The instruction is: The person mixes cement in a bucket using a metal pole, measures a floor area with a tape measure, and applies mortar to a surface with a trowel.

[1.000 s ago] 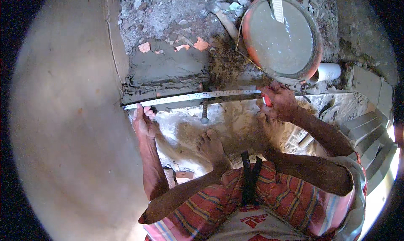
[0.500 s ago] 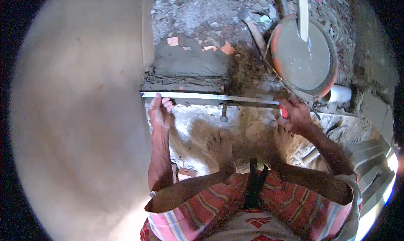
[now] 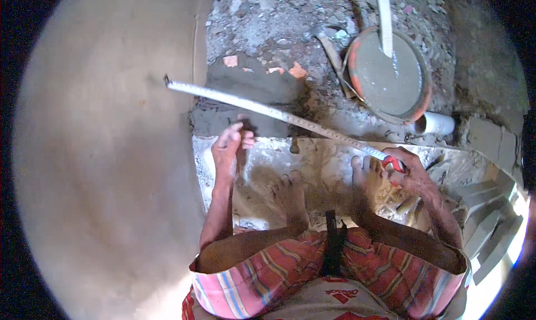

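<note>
My right hand [image 3: 412,172] grips a red tape measure [image 3: 394,163]. Its white blade [image 3: 251,105] stretches up and to the left, slanting above wet grey mortar [image 3: 223,119]. The hooked tip hangs in front of the smooth plastered surface on the left. Below the blade, and apart from it, my left hand [image 3: 226,149] has its fingers loosely spread with nothing seen in them. A small dark knob-like piece [image 3: 294,147] sits at the ledge edge between the hands.
An orange-rimmed basin [image 3: 354,80] of grey liquid, with a white strip [image 3: 384,18] leaning in it, stands on rubble at the upper right. Beside it are a hammer [image 3: 333,55] and a white pipe end [image 3: 439,123]. My bare feet [image 3: 290,191] are on the pale ledge.
My left hand has let go of the blade's end and moved slightly right. The blade has swung from nearly level to a slant, its tip higher. My right hand has shifted right and down.
</note>
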A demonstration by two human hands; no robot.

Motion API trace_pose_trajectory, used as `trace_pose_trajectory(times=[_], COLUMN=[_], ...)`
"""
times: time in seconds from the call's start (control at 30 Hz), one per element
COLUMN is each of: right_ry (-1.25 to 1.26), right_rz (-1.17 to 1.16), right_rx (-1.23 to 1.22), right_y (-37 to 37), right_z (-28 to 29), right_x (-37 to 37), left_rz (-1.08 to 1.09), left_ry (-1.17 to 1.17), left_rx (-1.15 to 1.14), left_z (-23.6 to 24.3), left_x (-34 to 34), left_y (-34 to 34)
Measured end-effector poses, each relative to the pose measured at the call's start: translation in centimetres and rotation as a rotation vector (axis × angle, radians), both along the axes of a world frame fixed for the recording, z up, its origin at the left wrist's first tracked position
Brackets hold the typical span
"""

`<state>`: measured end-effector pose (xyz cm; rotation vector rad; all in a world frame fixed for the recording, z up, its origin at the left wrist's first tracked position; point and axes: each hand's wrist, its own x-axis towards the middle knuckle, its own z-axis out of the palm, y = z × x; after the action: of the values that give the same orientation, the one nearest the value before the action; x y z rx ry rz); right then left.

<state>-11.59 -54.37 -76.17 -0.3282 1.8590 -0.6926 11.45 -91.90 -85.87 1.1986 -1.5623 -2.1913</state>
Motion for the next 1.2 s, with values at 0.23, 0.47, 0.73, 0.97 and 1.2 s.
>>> trace_pose_trajectory(times=[0.23,0.47,0.73,0.97,1.2], right_ry=[-0.06,-0.122,-0.014,0.257,0.576], right_rz=[-0.26,-0.583,-0.965,-1.22,-1.308], right_rx=[-0.186,-0.382,-0.616,-0.658,-0.824], right_y=[2.9,6.8,10.7,13.7,16.1], right_z=[3.1,4.0,3.8,6.0,10.2], right_x=[1.8,5.2,8.0,9.3,8.8], left_rz=[-0.642,-0.744,-0.729,-0.772,-0.788], left_ry=[-0.066,-0.002,-0.033,-0.048,-0.078], left_rx=[-0.568,-0.483,-0.563,-0.546,-0.438], left_z=[1.9,1.1,2.4,2.1,2.7], left_x=[-1.2,-2.0,-2.9,-4.1,-4.5], left_y=[4.3,5.2,4.6,4.3,4.8])
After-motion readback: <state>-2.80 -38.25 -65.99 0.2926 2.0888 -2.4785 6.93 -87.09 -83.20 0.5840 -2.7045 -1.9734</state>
